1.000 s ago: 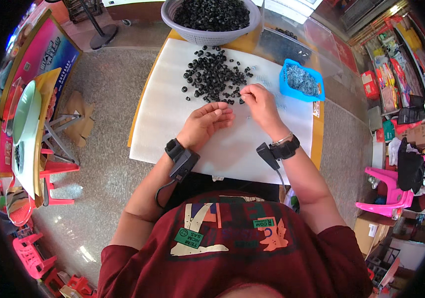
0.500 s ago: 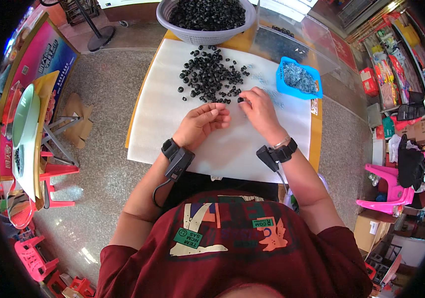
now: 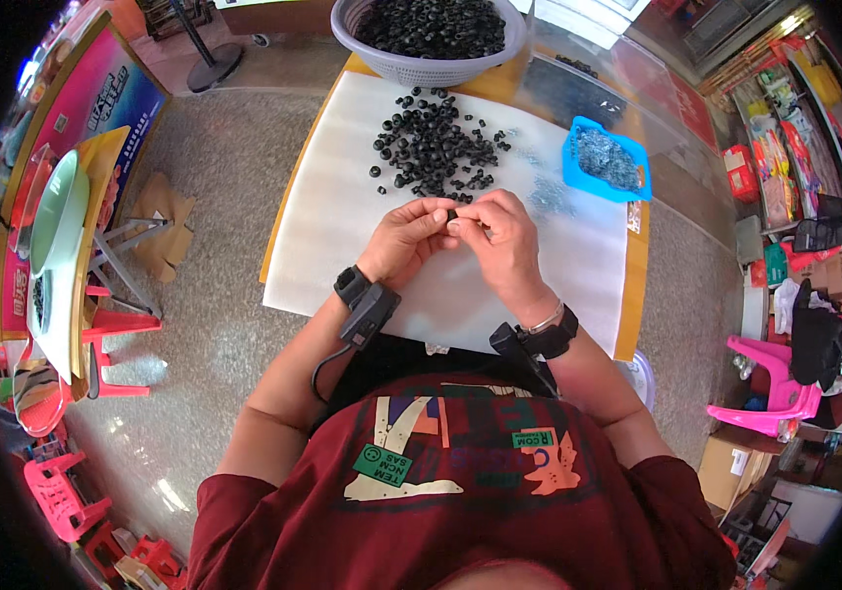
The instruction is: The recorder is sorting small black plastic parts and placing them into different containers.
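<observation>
Just in front of the pile, my two hands meet over the white sheet (image 3: 327, 211). A small black part (image 3: 452, 214) is pinched between their fingertips. My left hand (image 3: 403, 238) grips it from one side with thumb and fingers. From the other side, my right hand (image 3: 505, 248) closes on the same part. The fingers cover most of it, so its exact kind is hard to make out. Beyond the hands lies a loose pile of small round black parts (image 3: 428, 143). Tiny clear pieces (image 3: 551, 192) are scattered to the right of the pile.
A grey plastic basket (image 3: 421, 71) full of similar black parts stands at the far edge. To the right, a blue tray (image 3: 593, 190) holds many tiny clear bits. A clear panel (image 3: 578, 44) rises behind it. A pink chair (image 3: 770, 388) stands on the floor at right.
My right hand has moved left, away from the pile's edge, bringing a small black part to my left hand. My left fingers have closed on it. The view has shifted slightly.
</observation>
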{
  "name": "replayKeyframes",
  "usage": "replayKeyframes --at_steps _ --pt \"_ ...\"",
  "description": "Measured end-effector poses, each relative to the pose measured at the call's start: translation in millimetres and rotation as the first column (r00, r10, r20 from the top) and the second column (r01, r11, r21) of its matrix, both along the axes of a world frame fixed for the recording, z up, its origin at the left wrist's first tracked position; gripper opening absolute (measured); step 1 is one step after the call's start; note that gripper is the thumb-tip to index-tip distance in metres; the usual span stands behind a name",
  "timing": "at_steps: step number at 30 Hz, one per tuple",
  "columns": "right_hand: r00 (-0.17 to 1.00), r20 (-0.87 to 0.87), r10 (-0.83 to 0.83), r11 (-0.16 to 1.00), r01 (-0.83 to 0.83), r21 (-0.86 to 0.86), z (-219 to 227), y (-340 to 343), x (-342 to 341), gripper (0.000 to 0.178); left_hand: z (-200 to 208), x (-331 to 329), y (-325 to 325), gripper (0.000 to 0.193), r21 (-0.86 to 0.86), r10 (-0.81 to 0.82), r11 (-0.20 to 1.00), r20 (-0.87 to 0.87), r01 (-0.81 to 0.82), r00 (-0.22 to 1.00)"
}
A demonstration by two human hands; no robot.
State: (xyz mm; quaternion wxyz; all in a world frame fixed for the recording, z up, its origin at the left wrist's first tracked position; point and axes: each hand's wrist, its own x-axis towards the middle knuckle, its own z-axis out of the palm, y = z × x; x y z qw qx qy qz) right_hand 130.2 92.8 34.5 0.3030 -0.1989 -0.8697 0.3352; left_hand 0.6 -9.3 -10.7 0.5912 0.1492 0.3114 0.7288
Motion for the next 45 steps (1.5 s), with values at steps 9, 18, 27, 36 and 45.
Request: replayKeyframes --at_steps 9,18,27,36,45 --pt "0.996 -0.086 0.035 0.982 -0.019 0.19 0.0 -2.3 -0.1 0.01 -2.6 -0.7 0.6 0.021 -0.001 -0.033 0.999 -0.056 0.033 0.998" --pt "0.996 -0.088 -0.009 0.958 0.034 0.286 1.6 -4.1 1.0 0.011 3.3 0.8 0.0 0.018 -0.035 -0.022 0.999 -0.067 0.02 0.997" --pt "0.984 0.157 -0.084 0.896 0.005 0.445 -11.9 16.0 20.6 0.002 3.3 1.6 0.3 0.016 -0.028 0.016 0.999 -0.038 -0.017 0.999" --pt "0.966 0.047 -0.252 0.935 0.231 0.27 -17.8 59.9 45.2 0.005 2.9 1.1 0.4 0.016 -0.035 0.006 0.999 -0.051 -0.008 0.999" --pt "0.969 0.224 -0.103 0.979 0.059 0.194 -25.7 39.6 43.6 0.007 6.1 -0.1 -1.0 0.019 -0.047 -0.028 0.999 -0.062 0.025 0.998"
